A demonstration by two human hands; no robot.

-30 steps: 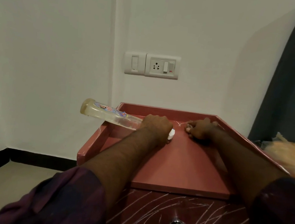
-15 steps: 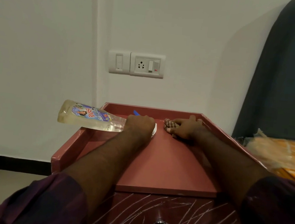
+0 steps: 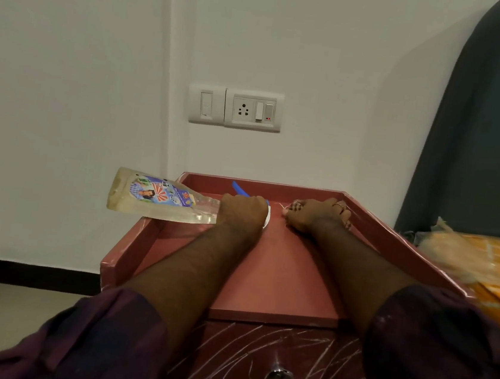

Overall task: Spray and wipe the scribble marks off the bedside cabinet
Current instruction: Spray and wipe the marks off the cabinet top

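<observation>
Most white scribble marks [image 3: 256, 342] sit unwiped on the red-brown cabinet [image 3: 278, 286] front; left hand [image 3: 243, 212] grips a clear spray bottle [image 3: 160, 198], right hand [image 3: 317, 217] clutches a patterned cloth [image 3: 295, 205].

Left hand [image 3: 243, 210] is wrapping the bottle [image 3: 135, 204] at its neck, so the spray head is mostly hiding, with just a blue trigger [image 3: 240, 189] poking out at the hand's 12 o'clock. The label [image 3: 161, 193] print is coming through too small to read. Right hand [image 3: 314, 217] is bunching over the cloth [image 3: 295, 206], and only a patterned scrap is peeking at its 9 o'clock. Forearms [image 3: 196, 270] are covering strips of the cabinet [image 3: 279, 273] top. Sleeves [image 3: 94, 343] are masking scribbles [image 3: 242, 353] at 6 o'clock, where the cabinet front is running off the bottom edge. At 3 o'clock, orange bedding [image 3: 483, 262] is blurring and getting cut by the frame.
</observation>
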